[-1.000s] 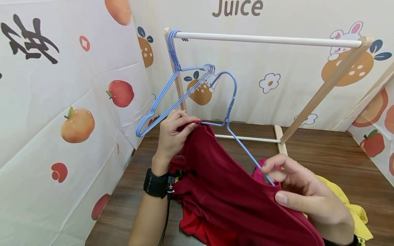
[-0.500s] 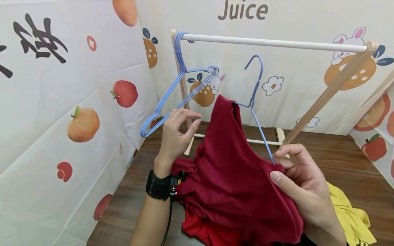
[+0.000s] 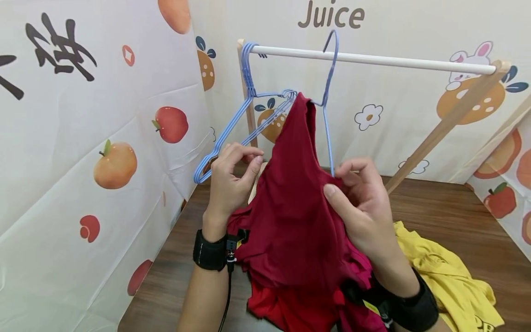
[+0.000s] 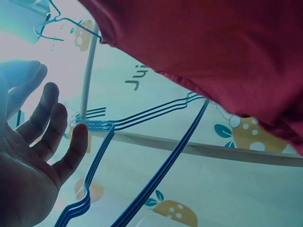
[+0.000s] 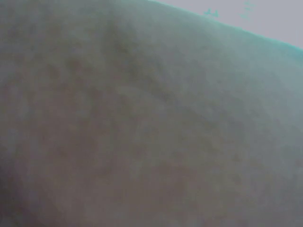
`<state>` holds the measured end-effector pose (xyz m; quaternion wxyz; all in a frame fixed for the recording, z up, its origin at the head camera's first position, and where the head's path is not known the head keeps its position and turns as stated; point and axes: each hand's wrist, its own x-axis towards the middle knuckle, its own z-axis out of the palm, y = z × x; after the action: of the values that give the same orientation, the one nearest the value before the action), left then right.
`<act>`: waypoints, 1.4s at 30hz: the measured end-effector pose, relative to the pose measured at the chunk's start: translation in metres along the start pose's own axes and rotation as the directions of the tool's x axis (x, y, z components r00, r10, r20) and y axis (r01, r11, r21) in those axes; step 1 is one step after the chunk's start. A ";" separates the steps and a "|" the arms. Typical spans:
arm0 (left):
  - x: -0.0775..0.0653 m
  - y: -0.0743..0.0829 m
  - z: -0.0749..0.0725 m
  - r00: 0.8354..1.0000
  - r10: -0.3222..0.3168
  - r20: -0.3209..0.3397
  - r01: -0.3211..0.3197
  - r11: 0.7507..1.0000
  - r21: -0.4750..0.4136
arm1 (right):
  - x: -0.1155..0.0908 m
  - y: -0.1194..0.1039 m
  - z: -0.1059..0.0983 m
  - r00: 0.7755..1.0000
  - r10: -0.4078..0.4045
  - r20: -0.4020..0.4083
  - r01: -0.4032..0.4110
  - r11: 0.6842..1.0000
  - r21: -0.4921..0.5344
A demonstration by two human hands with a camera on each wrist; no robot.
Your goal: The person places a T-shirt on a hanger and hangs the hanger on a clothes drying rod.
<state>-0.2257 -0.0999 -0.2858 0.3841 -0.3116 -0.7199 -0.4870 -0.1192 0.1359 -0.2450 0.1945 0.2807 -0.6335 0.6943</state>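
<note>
A dark red garment hangs on a blue hanger, whose hook rises in front of the rack's white rail. Whether the hook touches the rail I cannot tell. My right hand pinches the garment's edge and the hanger's right shoulder between thumb and fingers. To the left, my left hand is off the cloth, its fingers loosely bent. In the left wrist view that left hand holds nothing, with the red garment beside it. Skin fills most of the right wrist view.
Several blue hangers hang at the rail's left end, close to my left hand. A yellow garment lies on the brown table at right. Bright red cloth and magenta cloth lie below the held garment.
My left hand has let go of the garment's left shoulder. The right hand has lifted the hanger and garment up and leftward, bringing the hook to rail height.
</note>
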 end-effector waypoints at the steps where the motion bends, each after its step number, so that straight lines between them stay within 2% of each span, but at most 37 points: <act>1: 0.000 0.001 -0.001 1.000 -0.003 -0.003 0.003 1.000 0.001 | 0.005 0.000 0.005 1.000 0.013 -0.011 -0.013 1.000 -0.012; 6: -0.001 0.003 -0.006 1.000 -0.020 -0.021 0.020 1.000 0.003 | 0.026 0.002 0.026 0.998 0.009 -0.070 -0.010 1.000 -0.015; 11: -0.001 0.006 -0.010 0.997 -0.040 -0.072 0.039 0.999 -0.011 | 0.044 0.012 0.039 0.993 -0.008 -0.116 0.007 1.000 -0.002; 17: 0.000 0.006 -0.014 0.991 -0.013 -0.132 0.008 0.999 -0.041 | 0.056 0.029 0.044 0.987 -0.001 -0.159 -0.006 0.999 -0.041; 24: 0.000 0.008 -0.016 0.984 0.000 -0.177 -0.011 0.998 -0.065 | 0.065 0.059 0.047 0.988 0.072 -0.138 -0.088 0.990 -0.108; 28: 0.000 0.009 -0.019 0.977 -0.020 -0.211 0.005 0.997 -0.071 | 0.065 0.076 0.052 0.992 0.069 -0.108 -0.086 0.984 -0.157; 32: -0.002 0.010 -0.024 0.967 -0.044 -0.252 0.027 0.997 -0.069 | 0.060 0.085 0.056 0.997 0.025 -0.071 -0.042 0.968 -0.249; 37: -0.002 0.010 -0.033 0.950 -0.061 -0.307 0.042 0.997 -0.065 | 0.057 0.084 0.058 1.000 -0.003 -0.022 -0.005 0.936 -0.352; 42: -0.002 0.007 -0.042 0.936 -0.074 -0.344 0.053 0.996 -0.068 | 0.057 0.079 0.059 1.000 -0.028 -0.009 0.020 0.873 -0.487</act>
<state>-0.2082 -0.1375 -0.2743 0.4795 -0.2088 -0.6365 -0.5669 -0.2040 0.0635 -0.2679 0.2722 0.2250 -0.7827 0.5125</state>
